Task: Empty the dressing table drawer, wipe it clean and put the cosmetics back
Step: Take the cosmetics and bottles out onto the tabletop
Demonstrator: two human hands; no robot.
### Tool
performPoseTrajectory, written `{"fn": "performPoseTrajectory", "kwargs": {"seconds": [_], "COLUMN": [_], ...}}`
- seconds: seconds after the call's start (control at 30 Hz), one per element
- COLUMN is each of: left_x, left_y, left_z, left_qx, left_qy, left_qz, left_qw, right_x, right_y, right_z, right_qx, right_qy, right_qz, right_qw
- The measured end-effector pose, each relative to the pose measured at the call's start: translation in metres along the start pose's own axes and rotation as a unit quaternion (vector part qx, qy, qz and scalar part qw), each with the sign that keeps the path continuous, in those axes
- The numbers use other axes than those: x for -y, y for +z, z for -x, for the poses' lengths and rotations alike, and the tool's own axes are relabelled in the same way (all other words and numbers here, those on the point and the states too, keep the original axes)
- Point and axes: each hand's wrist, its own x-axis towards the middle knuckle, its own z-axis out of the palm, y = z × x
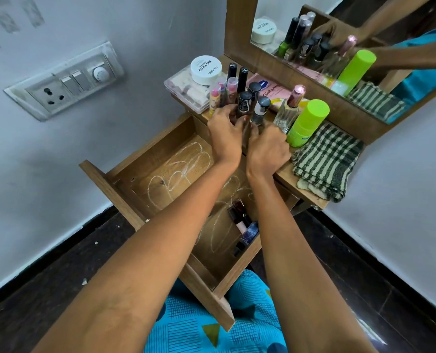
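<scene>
The wooden drawer (161, 159) is pulled out, its floor marked with white chalk loops. A few small bottles (242, 225) lie in its right near corner. On the table top stands a cluster of nail polish bottles (247, 103) and slim tubes (227, 90). My left hand (224, 133) curls around the left side of the bottle cluster. From the right, my right hand (268, 149) closes on the same bottles, its fingertips hidden. A folded green-and-cream checked cloth (326, 159) lies at the table's right end.
A lime-green capped bottle (306, 123), a glass perfume bottle (289, 110), a white nail polish remover jar (206, 70) on a clear box (184, 90) and a pink pack (268, 91) crowd the table top. A mirror (339, 47) stands behind. A wall socket panel (64, 82) is left.
</scene>
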Motion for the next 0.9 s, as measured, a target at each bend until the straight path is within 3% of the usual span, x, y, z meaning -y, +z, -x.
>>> {"fn": "performPoseTrajectory", "kwargs": {"seconds": [0.37, 0.67, 0.77, 0.9], "left_x": [0.0, 0.015, 0.025, 0.048], "left_y": [-0.012, -0.049, -0.064, -0.078], "left_z": [0.011, 0.046, 0.059, 0.07], "left_qx": [-0.005, 0.124, 0.196, 0.245], "left_qy": [0.003, 0.007, 0.014, -0.004], "left_qz": [0.01, -0.039, -0.097, -0.199], "left_qw": [1.0, 0.991, 0.976, 0.949], "right_x": [-0.007, -0.035, -0.05, -0.072], "right_y": [0.001, -0.015, -0.013, -0.004], "right_z": [0.004, 0.033, 0.048, 0.064], "right_qx": [-0.008, 0.04, 0.094, 0.203], "right_qy": [-0.022, -0.161, -0.202, -0.18], "right_qz": [-0.017, 0.027, 0.062, 0.157], "right_qw": [1.0, 0.986, 0.973, 0.949]}}
